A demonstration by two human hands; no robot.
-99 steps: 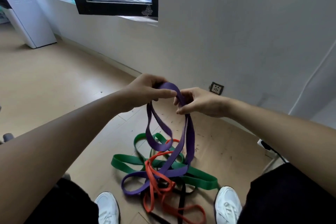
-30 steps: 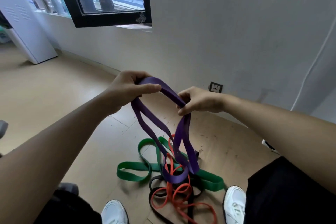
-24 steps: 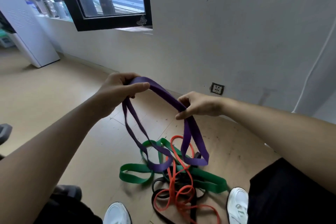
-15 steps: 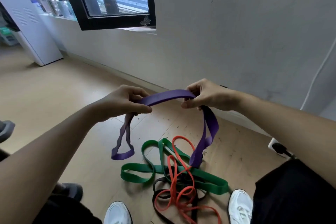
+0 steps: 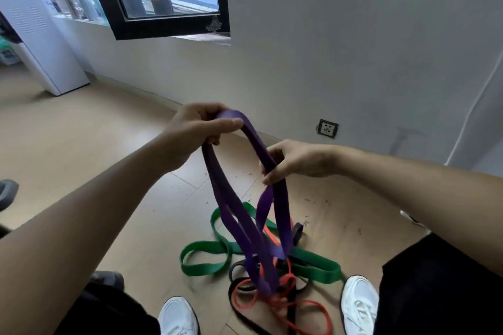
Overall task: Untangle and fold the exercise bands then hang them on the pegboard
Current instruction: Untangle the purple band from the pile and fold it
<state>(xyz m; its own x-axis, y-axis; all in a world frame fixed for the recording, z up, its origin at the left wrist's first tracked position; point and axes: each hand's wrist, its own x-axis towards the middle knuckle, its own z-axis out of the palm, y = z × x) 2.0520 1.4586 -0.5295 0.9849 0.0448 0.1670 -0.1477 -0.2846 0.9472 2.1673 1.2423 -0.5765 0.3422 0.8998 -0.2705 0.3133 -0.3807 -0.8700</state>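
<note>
While hands (image 5: 194, 130) (image 5: 295, 160) grip, purple band (image 5: 281, 198) (seemingly doubled)

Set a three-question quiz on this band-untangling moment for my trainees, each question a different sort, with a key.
1. True or false: both the left hand and the right hand grip the purple band.
2. The green band lies: A on the floor; B over a wrist; C on a pegboard.
3. Fill in: the hand higher in the view is the ___ one.
Key: 1 true; 2 A; 3 left.
</note>
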